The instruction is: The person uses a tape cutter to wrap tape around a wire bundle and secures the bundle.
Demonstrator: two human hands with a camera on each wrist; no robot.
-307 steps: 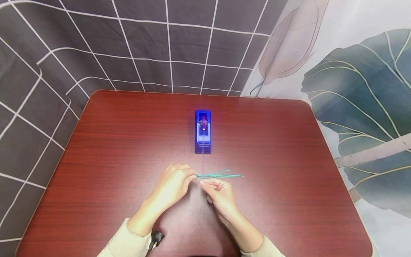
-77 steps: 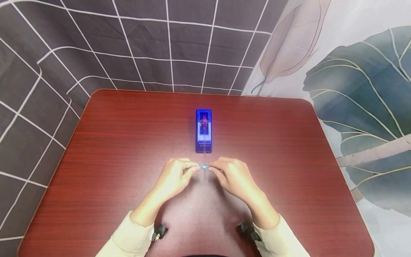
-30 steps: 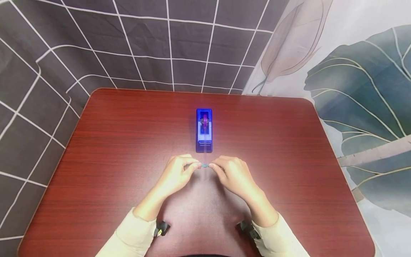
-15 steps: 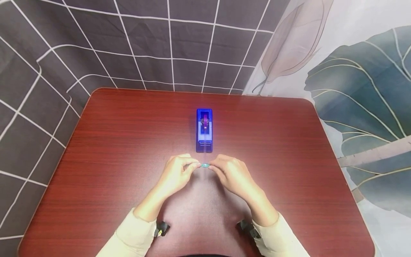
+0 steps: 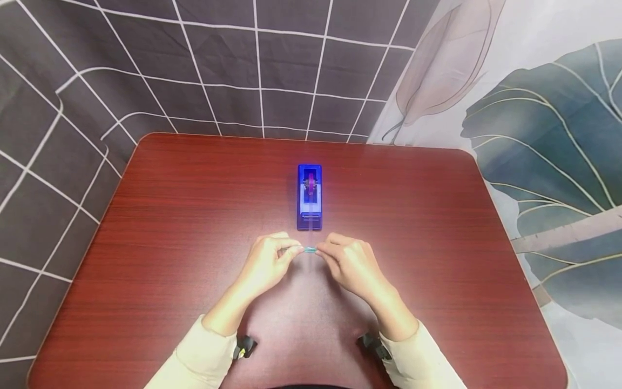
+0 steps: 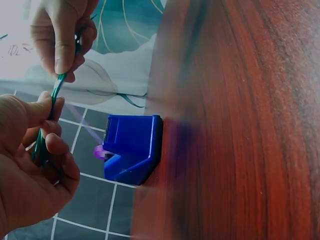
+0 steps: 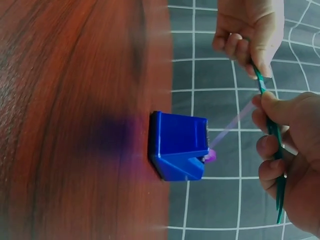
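Note:
Both hands pinch a small bundle of thin green wire-like strands [image 5: 310, 250], stretched sideways in front of the tape dispenser. My left hand [image 5: 266, 263] grips its left part and my right hand [image 5: 351, 265] its right part, leaving a short piece showing between the fingertips. The strand ends run back through the right palm in the right wrist view. A blue tape dispenser [image 5: 309, 208] stands upright on the table, with a purple tape roll [image 5: 311, 185] inside. From it a clear purplish strip of tape [image 7: 232, 125] runs up to the bundle between the hands.
A reddish wood-grain table [image 5: 194, 200] lies beneath the hands. Behind it hangs a dark grey cloth with white grid lines [image 5: 218, 59], and a leaf-patterned curtain [image 5: 549, 124] borders the right side. Black wrist cameras [image 5: 247, 346] sit at the cuffs.
Ten seconds ago the right hand was off the bundle, whose right ends stuck out freely. Since then it has taken hold of that side. Lately both hands have shifted slightly toward the dispenser.

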